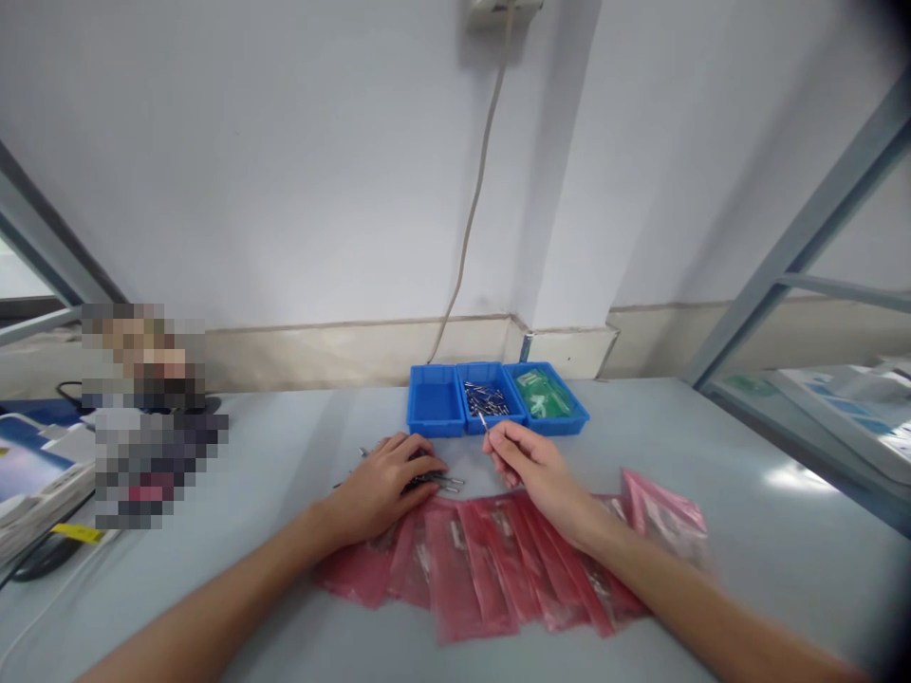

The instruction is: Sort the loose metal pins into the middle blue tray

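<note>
My right hand (528,463) pinches a thin metal pin (483,420) between thumb and fingertips, its upper end at the front edge of the middle blue bin (491,425). Many small metal pins (488,398) lie loose in that bin. Palm down, my left hand (390,479) rests with bent, spread fingers over a pile of slim metal rods (447,482), partly hiding it. In front of both hands lies a row of overlapping pink see-through bags (466,579), several with small metal parts inside. My right forearm covers some of them.
To the left of the middle bin is an empty blue bin (436,427); to its right, a blue bin (569,427) holds green bags (542,394). Cables, a power strip (49,498) and a blurred-out patch are at left. A metal frame (797,247) stands at right.
</note>
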